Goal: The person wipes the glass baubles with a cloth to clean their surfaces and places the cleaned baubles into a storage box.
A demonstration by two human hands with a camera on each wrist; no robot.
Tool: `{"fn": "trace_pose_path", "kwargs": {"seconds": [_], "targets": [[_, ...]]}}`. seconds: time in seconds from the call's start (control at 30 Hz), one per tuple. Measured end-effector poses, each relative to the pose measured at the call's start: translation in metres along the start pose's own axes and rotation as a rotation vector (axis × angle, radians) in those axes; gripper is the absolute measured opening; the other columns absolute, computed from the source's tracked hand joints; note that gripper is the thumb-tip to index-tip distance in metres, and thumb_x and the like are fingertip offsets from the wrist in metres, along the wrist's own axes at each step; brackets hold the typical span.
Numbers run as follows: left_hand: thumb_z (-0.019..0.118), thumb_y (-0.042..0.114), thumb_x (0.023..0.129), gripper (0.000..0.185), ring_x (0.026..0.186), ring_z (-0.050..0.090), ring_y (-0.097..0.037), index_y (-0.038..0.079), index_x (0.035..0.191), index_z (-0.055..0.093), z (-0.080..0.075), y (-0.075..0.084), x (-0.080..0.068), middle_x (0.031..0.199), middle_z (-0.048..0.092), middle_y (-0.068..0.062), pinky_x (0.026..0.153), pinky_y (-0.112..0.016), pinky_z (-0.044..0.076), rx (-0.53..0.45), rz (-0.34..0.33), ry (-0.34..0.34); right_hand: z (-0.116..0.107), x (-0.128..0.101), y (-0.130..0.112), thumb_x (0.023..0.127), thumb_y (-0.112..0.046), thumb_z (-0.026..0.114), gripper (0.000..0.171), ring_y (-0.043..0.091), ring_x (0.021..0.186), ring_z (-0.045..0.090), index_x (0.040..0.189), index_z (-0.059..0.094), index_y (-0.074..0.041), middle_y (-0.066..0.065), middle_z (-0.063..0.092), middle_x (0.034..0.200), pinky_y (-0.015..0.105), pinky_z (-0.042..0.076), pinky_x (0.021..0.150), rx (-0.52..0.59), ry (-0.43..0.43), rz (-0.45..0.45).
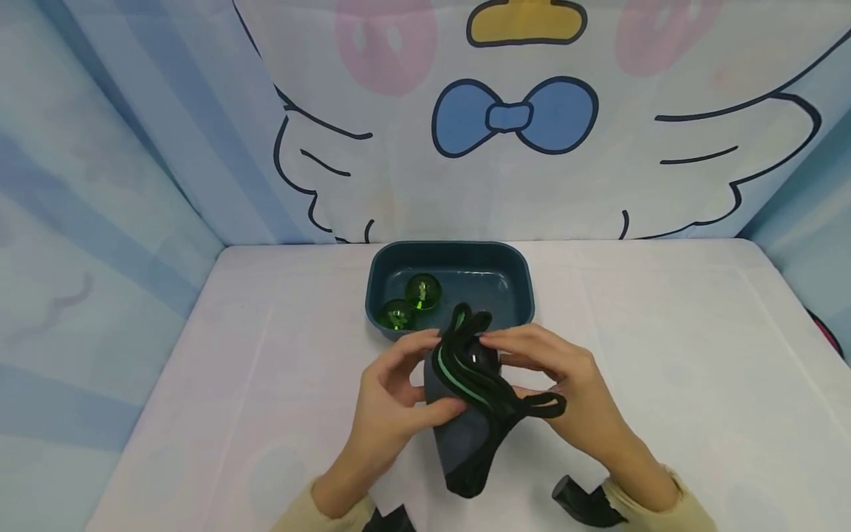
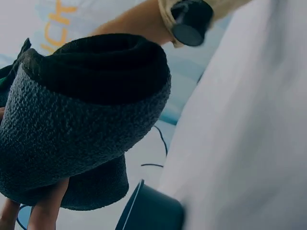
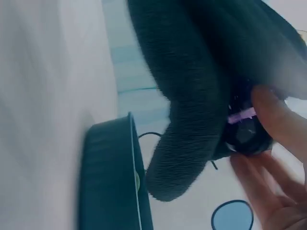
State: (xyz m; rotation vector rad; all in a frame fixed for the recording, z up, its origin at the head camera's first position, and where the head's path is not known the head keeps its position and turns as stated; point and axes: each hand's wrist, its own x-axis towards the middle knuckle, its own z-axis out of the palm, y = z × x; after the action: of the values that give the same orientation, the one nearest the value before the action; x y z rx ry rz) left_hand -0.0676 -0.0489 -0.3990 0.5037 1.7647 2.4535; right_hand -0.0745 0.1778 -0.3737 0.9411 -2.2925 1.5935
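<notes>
Both the left hand [image 1: 392, 399] and right hand [image 1: 558, 384] grip the dark pouch [image 1: 465, 414] near the bench's front edge; holding its mouth wide should help.

Head view high and back, facing forward and down over the tabletop [image 1: 665, 332], left wrist view pressed close beneath the dark sock [image 2: 81, 129], right wrist view equally close, all three sharing sock and blue tray [image 1: 518, 284]

The surface [image 1: 665, 355] before me is covered in a pale white-pink cloth and fills the lower half of the frame. A dark teal tray [image 1: 518, 284] sits directly on it at centre, towards the far edge, just below the cartoon backdrop, with two green glass balls [image 1: 412, 301] inside.
</notes>
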Motion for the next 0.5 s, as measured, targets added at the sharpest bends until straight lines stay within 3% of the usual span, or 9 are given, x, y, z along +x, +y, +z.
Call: {"fn": "trace_pose_path", "kwargs": {"seconds": [0.1,0.17,0.23,0.3,0.5], "targets": [[0.083,-0.004,0.073,0.056,0.129,0.050,-0.029,-0.004,0.124,0.060,0.0011,-0.0028,-0.0005,0.135,0.051,-0.021,0.080,-0.040,0.062,0.033,0.050,-0.010,-0.0031,0.0004,-0.0005,0.088,-0.001,0.072,0.041,0.011,0.105,0.068,0.128,0.062,0.002,0.017,0.067,0.119,0.029,0.061,0.082,0.161,-0.054,0.256],[0.083,-0.005,0.073,0.055,0.130,0.049,-0.030,-0.003,0.123,0.061,0.0017,-0.0043,-0.0008,0.134,0.052,-0.020,0.080,-0.041,0.062,0.035,0.059,-0.010,-0.0045,0.0008,-0.0002,0.089,-0.002,0.071,0.040,0.012,0.101,0.070,0.128,0.062,0.003,0.020,0.066,0.121,0.030,0.062,0.079,0.216,-0.067,0.404],[0.083,-0.005,0.073,0.055,0.130,0.050,-0.030,-0.002,0.124,0.061,0.0023,-0.0049,-0.0011,0.134,0.053,-0.017,0.080,-0.042,0.062,0.017,0.048,-0.002,-0.0044,0.0011,0.0001,0.091,-0.004,0.070,0.040,0.014,0.099,0.071,0.129,0.061,0.004,0.021,0.065,0.124,0.030,0.062,0.078,0.242,-0.068,0.466],[0.083,-0.005,0.073,0.058,0.130,0.050,-0.029,-0.001,0.126,0.060,0.0027,-0.0048,-0.0011,0.136,0.053,-0.014,0.082,-0.043,0.061,-0.016,0.023,0.008,-0.0027,0.0009,0.0002,0.090,-0.003,0.070,0.040,0.014,0.104,0.069,0.129,0.062,0.004,0.019,0.064,0.126,0.030,0.061,0.081,0.243,-0.040,0.436],[0.080,-0.006,0.076,0.063,0.129,0.052,-0.028,0.006,0.133,0.056,0.0036,-0.0052,-0.0005,0.138,0.049,-0.012,0.090,-0.043,0.058,-0.122,-0.054,0.031,0.0015,-0.0004,-0.0025,0.079,0.014,0.074,0.050,0.015,0.120,0.059,0.126,0.064,0.000,0.014,0.059,0.128,0.029,0.057,0.092,0.179,0.072,0.147]]}}
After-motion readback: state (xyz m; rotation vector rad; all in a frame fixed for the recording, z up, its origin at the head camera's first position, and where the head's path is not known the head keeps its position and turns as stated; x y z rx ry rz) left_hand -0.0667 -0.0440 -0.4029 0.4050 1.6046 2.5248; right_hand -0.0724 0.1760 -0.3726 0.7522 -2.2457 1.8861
